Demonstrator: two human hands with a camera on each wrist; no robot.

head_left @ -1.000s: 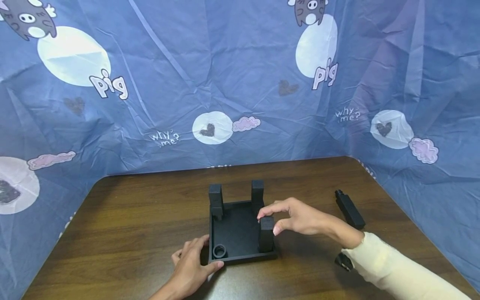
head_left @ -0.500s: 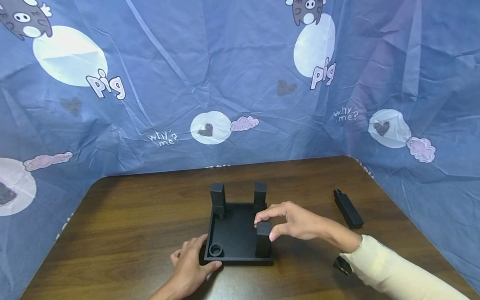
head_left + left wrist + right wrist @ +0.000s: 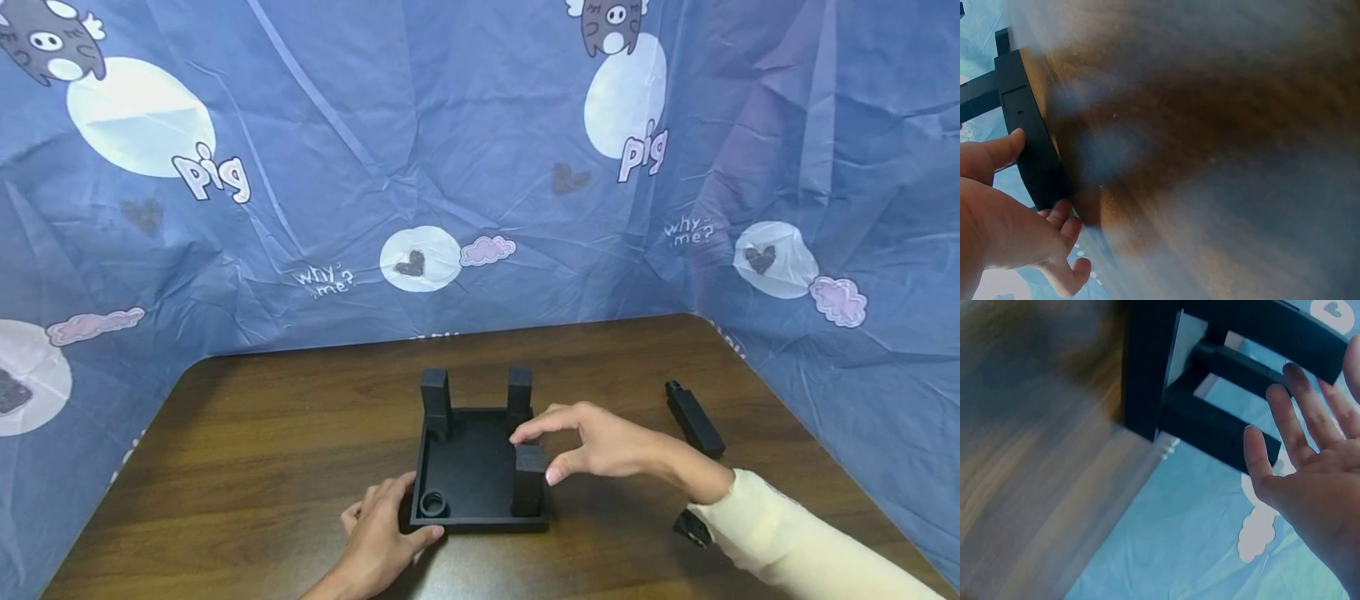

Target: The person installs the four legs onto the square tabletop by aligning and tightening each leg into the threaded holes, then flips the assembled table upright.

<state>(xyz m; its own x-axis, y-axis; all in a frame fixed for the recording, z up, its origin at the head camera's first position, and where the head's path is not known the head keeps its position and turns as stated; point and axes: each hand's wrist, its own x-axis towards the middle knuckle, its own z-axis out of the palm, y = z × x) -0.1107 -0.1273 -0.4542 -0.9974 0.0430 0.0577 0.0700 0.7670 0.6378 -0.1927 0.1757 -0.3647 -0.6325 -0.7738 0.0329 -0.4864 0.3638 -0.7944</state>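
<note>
A small black tabletop (image 3: 472,467) lies upside down on the wooden table, rim upward. Three square legs stand on it: far left (image 3: 437,400), far right (image 3: 519,392) and a near-right leg (image 3: 528,483). An uncovered round socket (image 3: 432,503) occupies its near-left corner. My left hand (image 3: 375,533) grips that corner, thumb on the front edge and fingers along the left side. Around the top of the near-right leg, my right hand (image 3: 611,442) has its thumb and fingers spread; the right wrist view shows the fingers (image 3: 1297,425) loosely extended beside the legs.
A loose black leg (image 3: 696,421) with a narrow threaded-looking end lies on the wooden table (image 3: 285,442), right of the right hand. Blue printed cloth (image 3: 480,167) hangs behind the table. A small dark object (image 3: 692,528) shows beside the right sleeve.
The tabletop has shifted and turned slightly under my hands. My right thumb has moved away from the near-right leg. The left hand keeps its hold on the corner.
</note>
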